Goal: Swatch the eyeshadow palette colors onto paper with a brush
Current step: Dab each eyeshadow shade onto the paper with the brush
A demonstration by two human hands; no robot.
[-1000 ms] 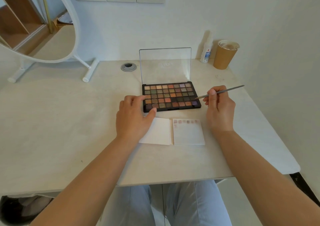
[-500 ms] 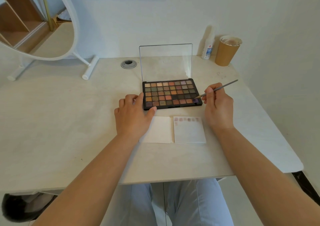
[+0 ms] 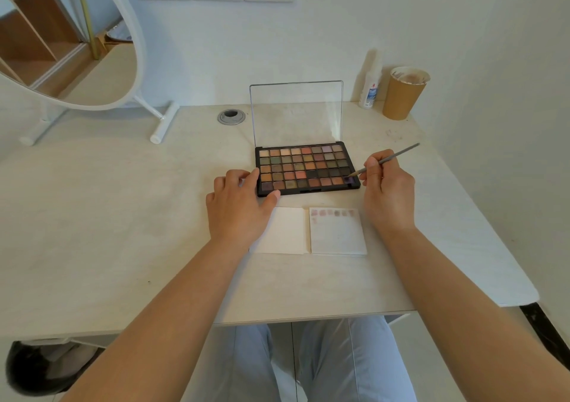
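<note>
Pale desk top [image 3: 108, 216] against a white wall carries, from the left, a round white-framed mirror [image 3: 71, 62] on its stand and a metal cable grommet [image 3: 231, 116]. At the middle, the left hand [image 3: 239, 207] steadies the near-left corner of the open eyeshadow palette [image 3: 307, 169], thumb and fingers curled against its edges, with its clear lid [image 3: 296, 113] standing upright and 2 sheets of paper [image 3: 337, 232] just in front, the right one bearing a row of faint swatches. Right of that, the right hand [image 3: 387, 192] pinches a thin grey brush [image 3: 385, 161] whose tip touches the purple pan at the palette's near-right corner, while a white bottle [image 3: 370, 88] and a brown paper cup [image 3: 402, 93] stand at the far right by the wall.
</note>
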